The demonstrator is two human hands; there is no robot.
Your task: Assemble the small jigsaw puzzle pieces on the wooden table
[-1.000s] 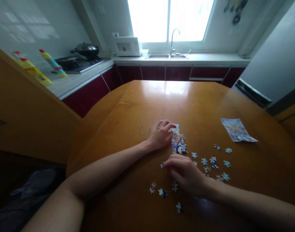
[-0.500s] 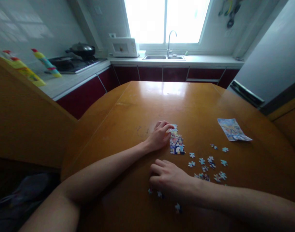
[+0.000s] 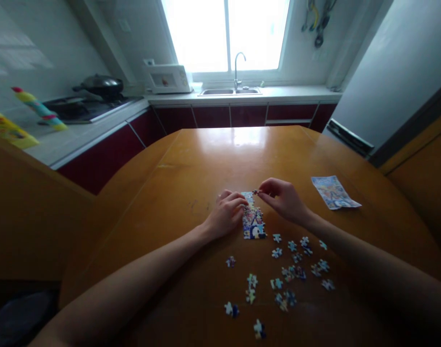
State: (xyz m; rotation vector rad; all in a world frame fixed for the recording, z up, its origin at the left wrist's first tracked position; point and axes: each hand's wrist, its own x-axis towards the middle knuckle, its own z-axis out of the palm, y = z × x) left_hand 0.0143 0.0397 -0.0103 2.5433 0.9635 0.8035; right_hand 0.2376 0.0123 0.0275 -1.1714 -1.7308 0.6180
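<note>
A partly joined jigsaw puzzle [image 3: 254, 224] lies on the wooden table, a narrow upright strip of colourful pieces. My left hand [image 3: 227, 212] rests along its left edge, fingers spread and fingertips touching the upper part. At the strip's upper right, my right hand [image 3: 280, 197] pinches a small puzzle piece [image 3: 255, 192] between thumb and forefinger. The held piece is close to the top right edge; whether it touches the strip I cannot tell. Several loose puzzle pieces [image 3: 292, 246] are scattered nearer to me and to the right.
A creased picture sheet [image 3: 335, 192] lies on the table [image 3: 191, 164] at the right. Beyond the table are a counter with a sink [image 3: 229, 91], a white microwave [image 3: 169, 78], and a stove with a black pan [image 3: 102, 86]. A refrigerator [image 3: 379, 72] stands at the right.
My right hand has moved from the loose pieces near me up to the strip's upper right, now with a piece in its fingers. My left hand stays at the strip. The view has shifted right.
</note>
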